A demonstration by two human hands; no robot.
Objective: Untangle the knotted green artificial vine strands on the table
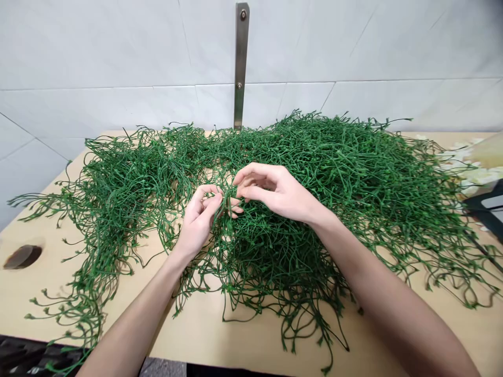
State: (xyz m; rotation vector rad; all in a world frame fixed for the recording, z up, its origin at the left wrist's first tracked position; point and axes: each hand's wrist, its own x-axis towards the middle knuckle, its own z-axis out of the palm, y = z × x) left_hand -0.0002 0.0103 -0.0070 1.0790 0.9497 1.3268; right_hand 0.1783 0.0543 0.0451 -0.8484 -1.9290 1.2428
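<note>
A large tangle of thin green artificial plant stems [338, 167] with small forked tips is heaped over the table. In the middle of it, my left hand [201, 213] pinches a few stems between thumb and index finger, its other fingers reaching beneath them. From the right, my right hand [277, 191] meets the same small bunch, with bent fingers and thumb closing on the stems at their tips. Both hands are close together, just above the heap. Exactly how many stems each holds is hidden by the fingers and the tangle.
The pale wooden table [204, 324] backs onto a white tiled wall [118, 47] with a metal bracket [240, 68]. A round hole [22, 257] is at the table's left. White flowers [467, 170] and a black-framed object [487, 207] lie at the right edge.
</note>
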